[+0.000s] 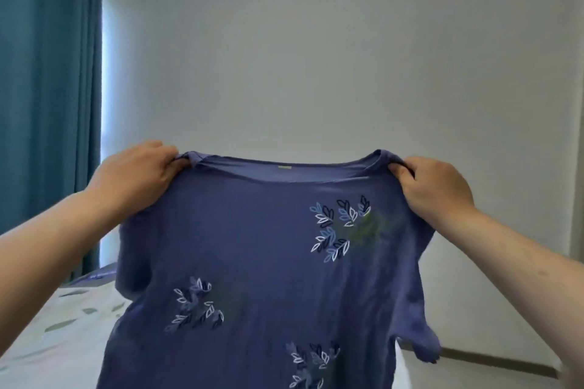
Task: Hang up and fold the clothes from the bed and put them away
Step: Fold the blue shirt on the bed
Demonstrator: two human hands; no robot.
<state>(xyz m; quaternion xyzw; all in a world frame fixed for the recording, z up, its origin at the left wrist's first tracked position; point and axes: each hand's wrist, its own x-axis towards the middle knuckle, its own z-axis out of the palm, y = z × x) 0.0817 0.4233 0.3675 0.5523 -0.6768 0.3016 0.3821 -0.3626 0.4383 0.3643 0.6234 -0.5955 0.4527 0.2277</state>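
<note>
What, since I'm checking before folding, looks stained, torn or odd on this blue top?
The blue top, held at its shoulders by the left hand and right hand, shows greenish patches beside the leaf prints, clearest by the upper one. They may be stains or faded print; I cannot tell. No tear shows.

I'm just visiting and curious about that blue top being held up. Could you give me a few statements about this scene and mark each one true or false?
1. The left hand and the right hand each grip the blue shirt at a shoulder. True.
2. The shirt is plain, with no pattern. False: it carries clusters of leaf prints.
3. The shirt lies folded flat on the bed. False: it hangs spread open in the air, held up in front of the wall.
4. A teal curtain hangs at the left of the view. True.
</note>
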